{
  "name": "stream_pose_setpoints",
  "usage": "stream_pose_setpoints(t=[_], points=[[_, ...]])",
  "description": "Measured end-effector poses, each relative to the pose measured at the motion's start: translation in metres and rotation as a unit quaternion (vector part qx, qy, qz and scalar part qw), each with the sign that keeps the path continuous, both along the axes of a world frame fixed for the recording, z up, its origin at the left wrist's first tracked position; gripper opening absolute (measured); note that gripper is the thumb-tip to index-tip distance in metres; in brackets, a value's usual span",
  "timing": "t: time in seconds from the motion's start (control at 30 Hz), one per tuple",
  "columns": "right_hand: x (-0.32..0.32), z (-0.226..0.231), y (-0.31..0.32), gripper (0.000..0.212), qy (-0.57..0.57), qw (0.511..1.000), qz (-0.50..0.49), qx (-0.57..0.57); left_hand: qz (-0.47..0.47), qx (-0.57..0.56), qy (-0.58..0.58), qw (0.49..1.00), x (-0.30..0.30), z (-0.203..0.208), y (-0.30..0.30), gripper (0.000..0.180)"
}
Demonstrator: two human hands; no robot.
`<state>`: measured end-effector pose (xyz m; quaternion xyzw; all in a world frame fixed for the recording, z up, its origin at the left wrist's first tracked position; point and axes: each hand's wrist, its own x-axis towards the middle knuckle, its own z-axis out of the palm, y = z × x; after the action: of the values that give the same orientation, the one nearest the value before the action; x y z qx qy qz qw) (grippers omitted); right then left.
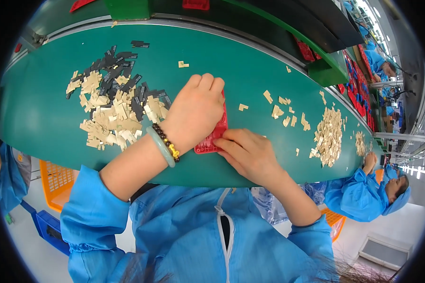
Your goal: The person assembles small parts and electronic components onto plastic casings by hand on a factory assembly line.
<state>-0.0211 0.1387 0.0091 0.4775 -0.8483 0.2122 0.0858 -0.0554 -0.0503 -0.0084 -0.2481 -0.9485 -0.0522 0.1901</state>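
A narrow red plastic tray with moulded details (pixel 204 145) lies on the green tabletop (pixel 174 166) in front of me. My left hand (pixel 199 109) is closed over the tray's upper part, its fingers curled down. What its fingertips hold, if anything, is hidden. Thumb and fingers of my right hand (pixel 248 153) are closed at the tray's lower right side. Beads and a pale green bangle (pixel 161 146) circle my left wrist. To the left of my left hand lies a heap of flat beige pieces (pixel 113 123) mixed with flat black pieces (pixel 109 62).
Small L-shaped beige pieces (pixel 277 111) lie scattered right of my hands, with a denser pile (pixel 329 137) beyond. A green support (pixel 328 70) and dark shelf (pixel 307 23) overhang the far edge. A co-worker in blue (pixel 363 195) sits at the right; an orange basket (pixel 56 184) stands lower left.
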Motion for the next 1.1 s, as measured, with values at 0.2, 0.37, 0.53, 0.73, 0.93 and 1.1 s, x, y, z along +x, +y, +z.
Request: stream_pose_setpoints(t=[0.2,0.37,0.53,0.73,0.93,1.1], points=[[-0.016,0.004,0.006,0.029,0.018,1.0,0.0,-0.003,0.031,0.15,-0.058,0.986,0.01,0.02,-0.035,0.049],[-0.131,0.025,-0.009,0.032,0.109,0.98,-0.162,-0.043,0.063,0.191,-0.095,0.975,0.016,0.047,-0.066,0.058],[-0.156,0.016,0.085,0.024,0.165,0.963,-0.202,0.069,0.159,0.062,-0.157,0.973,0.037,0.043,-0.091,0.07],[-0.194,-0.005,0.281,0.019,0.142,0.857,-0.495,0.018,0.15,0.263,-0.152,0.941,0.036,0.015,-0.11,0.032],[-0.302,-0.052,0.342,0.028,0.207,0.935,-0.282,0.061,0.13,0.268,-0.082,0.951,0.023,0.04,-0.1,0.02],[-0.322,-0.066,0.457,0.033,0.245,0.904,-0.336,0.103,0.183,0.285,-0.113,0.934,0.016,0.045,-0.1,0.007]])
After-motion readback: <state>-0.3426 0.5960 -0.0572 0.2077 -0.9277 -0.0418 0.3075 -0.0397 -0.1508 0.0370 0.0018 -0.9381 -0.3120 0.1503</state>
